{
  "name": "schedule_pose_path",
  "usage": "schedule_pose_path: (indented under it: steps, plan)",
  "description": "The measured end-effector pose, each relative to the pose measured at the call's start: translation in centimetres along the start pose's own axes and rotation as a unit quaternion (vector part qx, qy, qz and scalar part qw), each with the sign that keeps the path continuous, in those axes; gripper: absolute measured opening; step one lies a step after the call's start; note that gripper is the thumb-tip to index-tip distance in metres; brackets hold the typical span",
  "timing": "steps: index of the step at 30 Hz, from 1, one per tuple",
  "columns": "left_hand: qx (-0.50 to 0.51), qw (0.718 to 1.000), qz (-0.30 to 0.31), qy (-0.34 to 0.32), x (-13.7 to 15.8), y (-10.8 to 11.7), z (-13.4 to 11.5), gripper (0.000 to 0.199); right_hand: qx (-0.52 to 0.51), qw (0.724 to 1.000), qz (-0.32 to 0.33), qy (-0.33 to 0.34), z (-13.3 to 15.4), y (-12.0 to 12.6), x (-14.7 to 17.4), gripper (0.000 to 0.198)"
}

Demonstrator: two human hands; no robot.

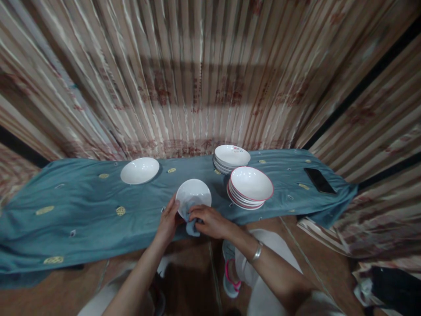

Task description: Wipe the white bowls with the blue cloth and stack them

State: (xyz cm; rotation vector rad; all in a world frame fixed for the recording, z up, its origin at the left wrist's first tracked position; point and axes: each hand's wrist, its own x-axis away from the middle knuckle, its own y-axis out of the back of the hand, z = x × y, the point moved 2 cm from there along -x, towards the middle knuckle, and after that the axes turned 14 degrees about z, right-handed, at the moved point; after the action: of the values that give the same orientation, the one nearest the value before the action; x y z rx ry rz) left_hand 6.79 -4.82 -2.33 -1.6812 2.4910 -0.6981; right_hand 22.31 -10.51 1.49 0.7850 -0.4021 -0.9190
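Note:
A white bowl (pixel 194 191) is tilted toward me at the front of the cloth-covered table, its left rim gripped by my left hand (pixel 170 217). My right hand (pixel 209 220) pinches a blue cloth (pixel 193 228) against the bowl's near inner side, and part of the cloth hangs over the rim. To the right stands a stack of white bowls with red rims (pixel 251 184). Behind it is a second stack of white dishes (pixel 232 156) with a small floral print. On the left, a single white dish (pixel 140 170) lies apart from the others.
The long table wears a teal cloth (pixel 95 202) with yellow motifs. A black phone (pixel 319 180) lies near its right end. Pleated curtains (pixel 197 87) hang close behind and at both sides. Dark fabric (pixel 394 289) is on the floor at lower right.

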Motion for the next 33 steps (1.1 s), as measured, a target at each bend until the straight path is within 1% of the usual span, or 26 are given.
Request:
schedule_pose_path:
  steps: [2,5,10,15,19,22,28,31,33]
  plan:
    - [-0.003,1.0,0.005,0.008,0.3,-0.2,-0.4,0.083,0.035,0.999,0.008,-0.012,-0.2,0.0,0.6,0.03]
    - [-0.01,1.0,0.008,-0.001,0.5,-0.5,-0.8,0.079,0.089,0.995,0.011,-0.031,-0.9,0.1,1.4,0.028]
    - [-0.022,1.0,0.009,-0.005,0.3,-0.6,-0.8,0.076,0.153,0.987,-0.02,-0.051,-2.9,0.3,1.9,0.028]
    - [-0.03,0.999,0.008,-0.012,0.2,-0.5,-0.7,0.069,0.2,0.973,-0.064,-0.098,-4.8,1.2,1.3,0.027]
    - [-0.024,1.0,0.005,-0.015,0.2,-0.5,-0.7,0.062,0.211,0.962,-0.11,-0.137,-5.4,2.4,0.2,0.028]
    - [-0.029,0.999,0.011,-0.015,0.2,-0.6,-0.7,0.063,0.207,0.958,-0.125,-0.152,-5.5,3.3,-0.7,0.027]
    - [-0.04,0.999,0.01,-0.016,0.2,-0.6,-0.6,0.065,0.225,0.953,-0.146,-0.143,-5.2,3.8,-2.4,0.028]
    - [-0.027,0.999,0.007,-0.014,0.3,-0.6,-0.7,0.064,0.245,0.949,-0.158,-0.123,-4.7,3.2,-3.2,0.031]
    - [-0.017,1.0,0.007,-0.019,0.3,-0.7,-0.7,0.064,0.254,0.95,-0.151,-0.103,-4.3,2.4,-3.4,0.033]
